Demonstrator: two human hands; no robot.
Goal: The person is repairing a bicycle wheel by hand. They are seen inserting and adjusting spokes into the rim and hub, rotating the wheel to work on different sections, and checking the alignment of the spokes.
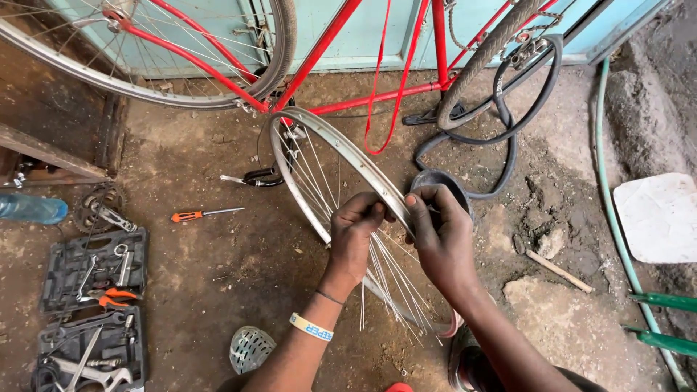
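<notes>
Packed dirt floor [218, 276] fills my view, with a pale blue wall behind and a red bicycle frame [319, 54] standing against it. I look down on a bare wheel rim [330, 156] that stands on edge on the ground between the knees, tilted away from me, its thin spokes [388, 272] fanning loosely toward the bottom.

My left hand [353, 236] is closed on the near edge of the rim, fingers curled over the metal. My right hand [443, 232] pinches at the same edge just beside it, thumb and fingertips drawn together on what looks like a spoke end or nipple; I cannot tell which. Both grips are nearly shut, with no open gap showing.

I judge the rim to be light but stiff, smooth metal that could slip in a sweaty grip; the spokes are thin and springy and would bend if used as a handle. The rim wall itself is the safer hold.

Near the right hand lie a black rubber tube [508, 138] and a dark round cap [439, 185]. To the left sit an orange-handled screwdriver [205, 213], a sprocket [98, 205] and two open tool cases [94, 268]. A green hose [613, 218] runs down the right side.
</notes>
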